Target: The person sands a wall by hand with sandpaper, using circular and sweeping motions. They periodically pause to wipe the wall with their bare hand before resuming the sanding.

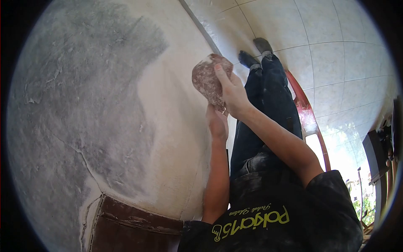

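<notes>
A reddish-brown piece, like a worn sheet of sandpaper (206,80), is covered in pale dust and has a rounded outline. My right hand (234,94) grips its right side, with the thumb lying across its face. At its lower edge my left hand (218,124) pinches it, the fingers partly hidden behind it. Both hands are in front of my legs, close beside a wall (176,126) with a grey, rough patch (96,84) and a smoother cream area.
A dark brown wooden frame (138,222) meets the cracked wall at the lower left. A red plastic chair (304,105) stands right of my legs on the tiled floor (327,63). Dark furniture (375,155) is at the far right.
</notes>
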Demonstrator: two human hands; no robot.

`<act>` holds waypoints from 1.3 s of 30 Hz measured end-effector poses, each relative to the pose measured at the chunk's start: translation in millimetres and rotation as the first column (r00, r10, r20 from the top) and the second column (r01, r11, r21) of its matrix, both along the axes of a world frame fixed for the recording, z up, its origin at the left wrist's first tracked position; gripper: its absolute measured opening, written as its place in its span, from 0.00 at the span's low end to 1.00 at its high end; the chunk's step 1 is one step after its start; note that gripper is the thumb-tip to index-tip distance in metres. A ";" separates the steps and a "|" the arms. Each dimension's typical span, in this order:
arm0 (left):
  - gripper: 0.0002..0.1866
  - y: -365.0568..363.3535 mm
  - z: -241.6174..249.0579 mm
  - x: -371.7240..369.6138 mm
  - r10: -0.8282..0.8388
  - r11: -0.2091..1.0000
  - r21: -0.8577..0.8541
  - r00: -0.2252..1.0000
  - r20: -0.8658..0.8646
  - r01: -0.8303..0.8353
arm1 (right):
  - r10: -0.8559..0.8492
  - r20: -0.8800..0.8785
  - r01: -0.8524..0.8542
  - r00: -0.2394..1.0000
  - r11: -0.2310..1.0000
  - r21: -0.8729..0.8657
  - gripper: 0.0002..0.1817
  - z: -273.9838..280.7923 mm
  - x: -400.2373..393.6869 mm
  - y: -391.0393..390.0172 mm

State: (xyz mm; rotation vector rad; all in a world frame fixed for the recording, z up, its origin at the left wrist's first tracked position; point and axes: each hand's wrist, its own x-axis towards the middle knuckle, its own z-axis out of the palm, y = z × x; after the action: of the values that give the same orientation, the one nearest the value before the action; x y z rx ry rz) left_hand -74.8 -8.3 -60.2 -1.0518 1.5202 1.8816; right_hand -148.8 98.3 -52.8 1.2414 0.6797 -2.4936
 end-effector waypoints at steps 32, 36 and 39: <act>0.29 28.6 79.1 -75.2 -0.176 0.953 -0.281 0.959 -0.221 0.110 | 0.756 -0.332 -0.708 0.564 0.649 0.278 0.27 11.1 2.6 77.6; 0.26 12.9 68.0 -66.2 -0.125 0.964 -0.246 0.987 -0.099 0.097 | 0.706 -0.289 -0.636 0.646 0.708 0.308 0.27 21.6 9.6 61.6; 0.25 12.3 68.3 -61.5 -0.264 0.940 -0.261 0.953 -0.151 0.220 | 0.519 -0.323 -0.525 0.791 0.847 0.077 0.25 30.1 15.4 52.5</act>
State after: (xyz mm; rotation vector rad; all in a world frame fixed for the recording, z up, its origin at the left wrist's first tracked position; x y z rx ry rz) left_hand -136.3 4.1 8.2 -0.7598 1.9292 1.6892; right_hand -133.4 150.8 -22.6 0.5091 0.9311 -2.2263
